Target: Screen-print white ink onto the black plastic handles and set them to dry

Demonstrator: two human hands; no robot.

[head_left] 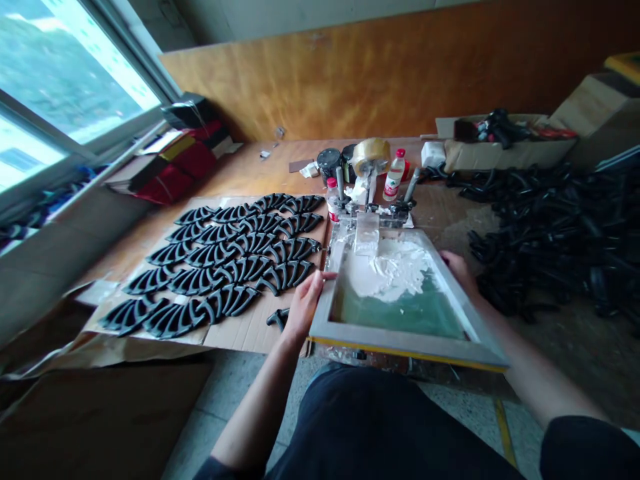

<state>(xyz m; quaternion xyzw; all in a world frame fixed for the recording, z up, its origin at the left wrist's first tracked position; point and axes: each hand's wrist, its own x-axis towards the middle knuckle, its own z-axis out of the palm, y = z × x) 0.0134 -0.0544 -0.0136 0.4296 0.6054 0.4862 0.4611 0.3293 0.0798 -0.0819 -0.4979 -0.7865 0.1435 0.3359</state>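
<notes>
A screen printing frame [327, 308] lies before me, with white ink [395, 270] spread over the far part of its green mesh [400, 319]. My left hand [306, 301] is closed on the frame's left edge, one finger reaching over the rim. On the opposite edge is my right hand [459, 272], closed there and partly hidden by the frame. A metal clamp stand [375, 217] joins the frame at its far side, and a flat pale scraper [367, 233] rests by the ink. Close to my left hand sits one curved black part [277, 319].
Rows of curved black parts [215, 267] cover cardboard on the left. A tangled heap of black parts [590, 247] fills the right. Behind the frame stand a bottle [394, 175], a tape roll [371, 152] and a dark jar [329, 163]. An open carton [515, 152] sits back right.
</notes>
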